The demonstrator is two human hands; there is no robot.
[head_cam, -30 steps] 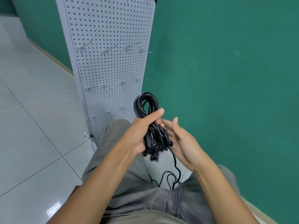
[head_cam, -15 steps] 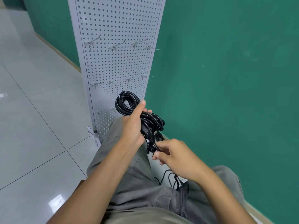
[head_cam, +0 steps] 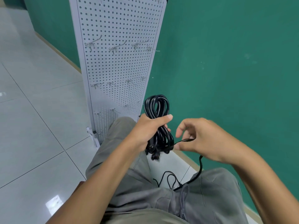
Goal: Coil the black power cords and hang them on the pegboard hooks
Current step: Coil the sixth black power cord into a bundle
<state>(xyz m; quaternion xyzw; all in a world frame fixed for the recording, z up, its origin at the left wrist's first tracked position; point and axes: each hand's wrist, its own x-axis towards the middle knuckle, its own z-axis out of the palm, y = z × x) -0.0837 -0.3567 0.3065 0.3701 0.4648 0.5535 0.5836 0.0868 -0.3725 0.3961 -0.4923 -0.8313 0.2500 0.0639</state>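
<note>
Cord bundle: a coil of glossy black rubber-sheathed power cord (head_cam: 157,123) is held upright in front of the person's knees, its top loop standing clear above the fist, near the foot of the board.
Left hand: the left hand (head_cam: 146,133) grips the coil round its waist, fingers curled behind it and the thumb laid across the front.
Right hand: the right hand (head_cam: 199,138) pinches the loose black tail (head_cam: 183,141) between thumb and forefinger just beside the bundle; the other fingers are loosely curled and apart from the cord.
Loose tail: from the right hand the free length (head_cam: 200,167) hangs down and trails over the grey trousers (head_cam: 145,183) in a few slack curls.
Step in hand: probably wrapping the tail round the coil's middle to bind it; hanging is not yet done.
Handling: the cord looks limp but springy, light enough for one hand, with a smooth sheath that may slip. Loops will likely spread if the waist grip loosens, so hold at the middle and keep the tail taut.
Where to hang from: the open top loop seems the natural part to pass over a hook.
Pegboard: a tall white perforated metal pegboard (head_cam: 119,65) stands on the pale tiled floor (head_cam: 32,110) against the green wall (head_cam: 226,62).
Hooks: rows of bare metal wire hooks (head_cam: 117,46) carry nothing.
Containers: none in view.
</note>
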